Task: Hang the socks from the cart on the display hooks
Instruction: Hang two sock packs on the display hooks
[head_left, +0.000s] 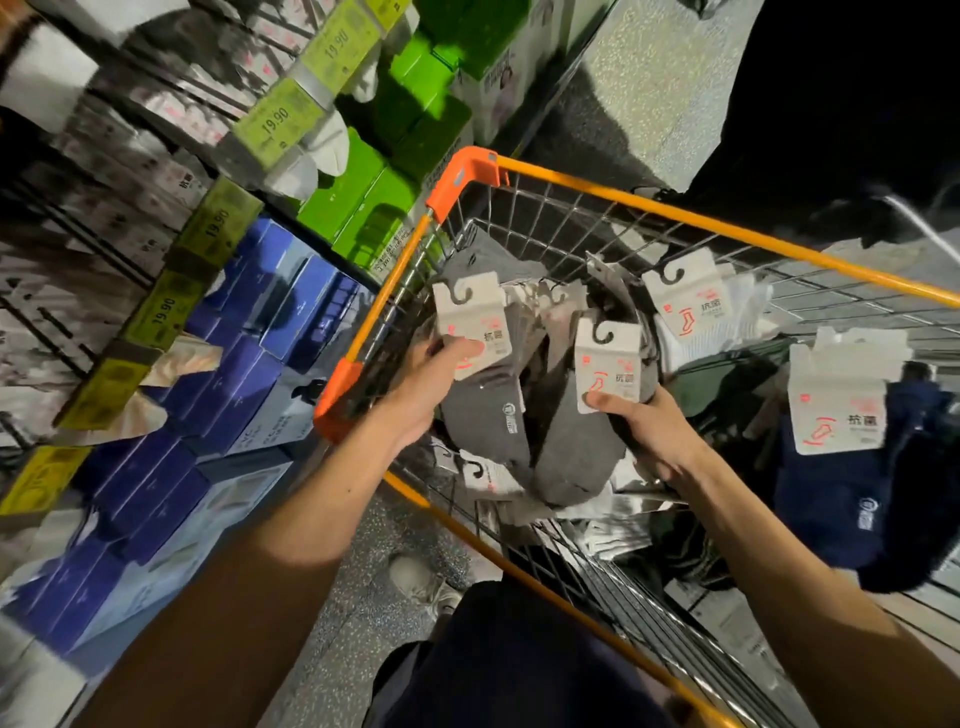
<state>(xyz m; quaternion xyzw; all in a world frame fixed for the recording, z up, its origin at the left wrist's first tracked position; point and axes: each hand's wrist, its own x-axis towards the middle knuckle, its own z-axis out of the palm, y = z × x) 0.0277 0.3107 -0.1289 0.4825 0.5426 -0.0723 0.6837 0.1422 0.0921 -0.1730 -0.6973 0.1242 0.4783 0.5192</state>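
Gripping one grey carded sock pack (480, 410) in left hand (428, 384); right hand (641, 428) pinching second grey carded sock pack (576, 441); both over orange-rimmed wire cart (675, 208).

speckled grey stone floor (332, 623) at six o'clock; shelved blue cardboard boxes (244, 379) at nine, bright green cardboard boxes (400, 150) at eleven.

- A shop aisle.
- Rows of yellow-green price tags (275, 122) reading 19.90.
- Stacked green boxes (358, 192) and blue boxes (244, 374) of goods.
- A wire cart (675, 210) full of carded socks (691, 312).
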